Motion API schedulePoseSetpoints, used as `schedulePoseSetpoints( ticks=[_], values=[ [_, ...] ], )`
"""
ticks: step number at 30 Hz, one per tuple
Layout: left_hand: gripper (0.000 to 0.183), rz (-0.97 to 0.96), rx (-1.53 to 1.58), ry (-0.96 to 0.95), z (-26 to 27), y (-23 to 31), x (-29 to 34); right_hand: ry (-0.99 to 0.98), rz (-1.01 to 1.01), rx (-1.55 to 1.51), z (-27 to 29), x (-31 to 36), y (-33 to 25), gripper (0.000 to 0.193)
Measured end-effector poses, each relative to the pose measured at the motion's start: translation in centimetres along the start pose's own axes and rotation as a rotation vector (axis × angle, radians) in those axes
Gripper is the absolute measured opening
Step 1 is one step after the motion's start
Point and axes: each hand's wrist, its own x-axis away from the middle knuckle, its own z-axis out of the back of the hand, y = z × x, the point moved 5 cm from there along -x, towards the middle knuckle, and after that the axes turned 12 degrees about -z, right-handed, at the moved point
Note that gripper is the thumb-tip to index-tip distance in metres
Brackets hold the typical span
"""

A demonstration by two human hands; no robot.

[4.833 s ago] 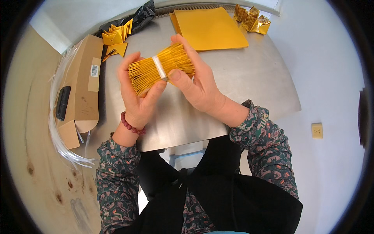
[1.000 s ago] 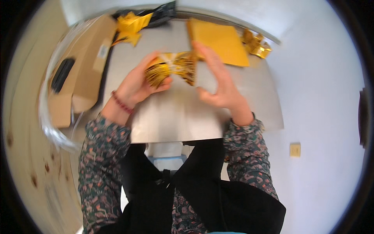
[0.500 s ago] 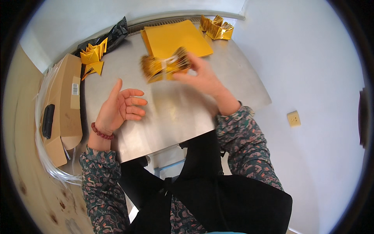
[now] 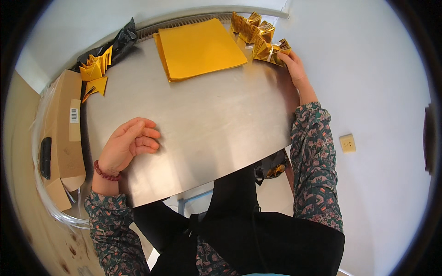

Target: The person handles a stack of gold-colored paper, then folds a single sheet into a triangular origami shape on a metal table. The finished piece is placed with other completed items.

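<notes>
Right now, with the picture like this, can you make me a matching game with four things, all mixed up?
1. Right hand
2. Left hand
3. Gold paper sheets
4. Cardboard box

A. brown, over on the left
B. holding nothing
C. touching a folded gold paper bundle
D. stacked flat

Pairs: 1-C, 2-B, 3-D, 4-A

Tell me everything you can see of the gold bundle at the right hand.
The gold bundle looks like shiny foil paper in many tight pleats. A pale band cinches its middle, and the ends flare like a bow. It is at the far right of the metal table, just nearer than similar gold bundles. The right hand touches its right end; whether it grips is unclear.
</notes>
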Motion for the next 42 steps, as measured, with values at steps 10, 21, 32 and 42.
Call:
schedulePoseSetpoints(
  ticks=[10, 21, 32, 42],
  values=[
    [0.032, 0.002, -0.051, -0.006, 0.2, -0.3, 1.1, 0.012, 0.017, 0.154, 2.8, -2.4, 1.9, 0.037],
    [0.032, 0.015, -0.130, 0.004, 0.2, -0.2, 1.9, 0.118, -0.064, 0.280, 2.7, -2.2, 1.7, 0.053],
    [0.030, -0.011, -0.158, -0.016, -0.1, 0.2, 1.6, 0.523, 0.775, 0.796, 1.2, 1.6, -5.4, 0.057],
    [0.028, -0.022, -0.147, -0.046, -0.5, 0.6, 1.7, 0.387, 0.712, 1.300, -3.1, 0.9, -4.6, 0.056]
  ],
)
